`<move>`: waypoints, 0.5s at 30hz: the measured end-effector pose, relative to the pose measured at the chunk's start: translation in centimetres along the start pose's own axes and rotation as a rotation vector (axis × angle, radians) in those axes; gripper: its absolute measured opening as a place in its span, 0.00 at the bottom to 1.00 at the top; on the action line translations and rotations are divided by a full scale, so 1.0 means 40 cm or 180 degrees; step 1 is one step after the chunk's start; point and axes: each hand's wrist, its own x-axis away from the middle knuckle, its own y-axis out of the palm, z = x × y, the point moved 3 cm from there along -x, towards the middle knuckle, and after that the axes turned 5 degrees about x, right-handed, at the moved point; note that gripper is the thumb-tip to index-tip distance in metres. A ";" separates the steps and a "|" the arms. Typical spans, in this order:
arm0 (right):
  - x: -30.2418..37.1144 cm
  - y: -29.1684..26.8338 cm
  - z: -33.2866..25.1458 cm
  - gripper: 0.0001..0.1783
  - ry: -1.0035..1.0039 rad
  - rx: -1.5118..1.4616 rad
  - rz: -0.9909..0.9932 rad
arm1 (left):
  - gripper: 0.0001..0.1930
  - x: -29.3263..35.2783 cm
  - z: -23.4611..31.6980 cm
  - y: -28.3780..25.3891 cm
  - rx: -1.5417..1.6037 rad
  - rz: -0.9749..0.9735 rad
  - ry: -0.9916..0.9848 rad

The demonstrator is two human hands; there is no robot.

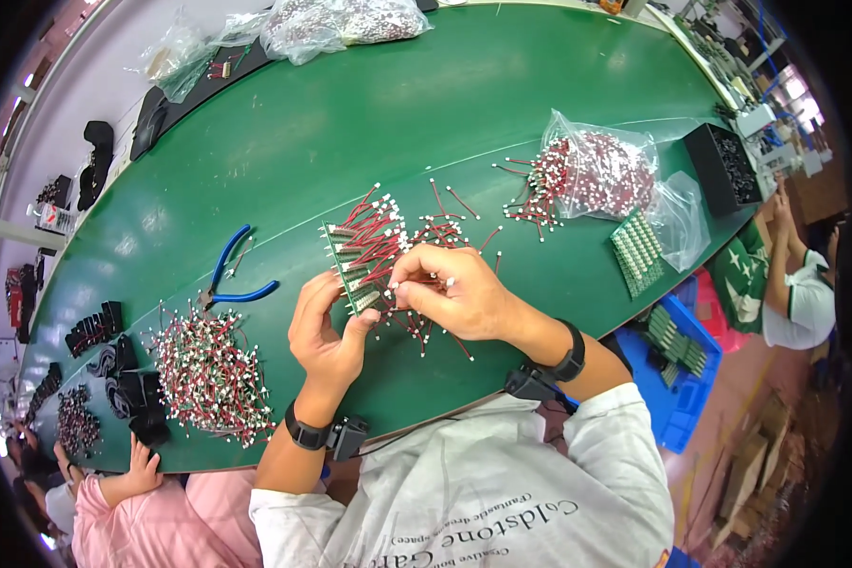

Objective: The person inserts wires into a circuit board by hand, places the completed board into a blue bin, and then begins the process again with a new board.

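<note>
My left hand (327,331) grips the lower end of a green circuit board (339,254), thumb on the near corner and fingers behind it. Rows of pale connectors line the board, and many short red and dark wires (374,227) with white plugs stand out from its upper part. Close against the board's lower part, my right hand (464,293) is closed in a pinch on a small wire lead (395,287), mostly covered by the fingers. Loose wire leads (442,230) lie on the table behind and below my hands.
Blue-handled pliers (246,296) and a heap of wire leads (208,374) lie left on the green table (502,95). At right are a plastic bag of leads (611,175), a connector board (637,254), a black box (719,166) and a blue crate (677,426). A pink-sleeved person (161,511) sits left.
</note>
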 end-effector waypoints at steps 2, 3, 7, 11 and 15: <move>0.004 0.010 -0.020 0.03 -0.0187 0.0198 0.0131 | 0.23 0.000 0.004 0.002 -0.0054 -0.0048 0.0094; 0.003 0.015 -0.028 0.03 -0.0380 0.0405 0.0259 | 0.24 0.001 0.006 0.003 -0.0035 -0.0067 0.0115; -0.003 0.039 -0.019 0.06 -0.1214 0.0859 0.0783 | 0.25 0.006 0.007 0.006 -0.0075 -0.0221 0.0165; -0.004 0.049 -0.031 0.08 -0.1391 0.1053 0.0960 | 0.26 0.011 0.010 0.015 -0.0015 -0.0285 0.0093; -0.002 0.042 -0.026 0.08 -0.1621 0.1127 0.1066 | 0.25 0.010 0.010 0.019 0.0007 -0.0252 0.0104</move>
